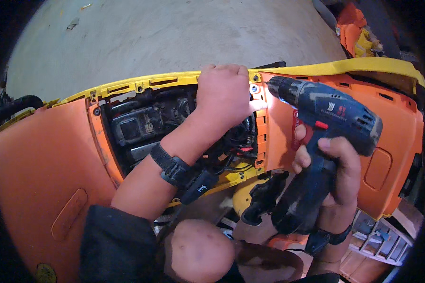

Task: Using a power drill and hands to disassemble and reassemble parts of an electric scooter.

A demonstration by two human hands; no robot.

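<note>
- Now the left hand (223, 94) is curling over the yellow frame (182, 77), fingertips hidden, hold unclear.
- Screw (254, 88) is sitting near its thumb.
- Right hand (341, 162) is gripping the drill (333, 106), bit hovering near the screw; likely aligning, next move calling for square seating.

From where I sit, I see a scuffed dark-blue and black cordless drill (337, 106) with a red switch above its grip, tilted so the black chuck points left and the handle slants down. Its lit lamp brightens the orange panel (280, 137). The bit's tip sits just beside a small silvery bolt (254, 88) near that panel's corner, by the yellow rail (160, 81); I can't tell whether they touch.
</note>
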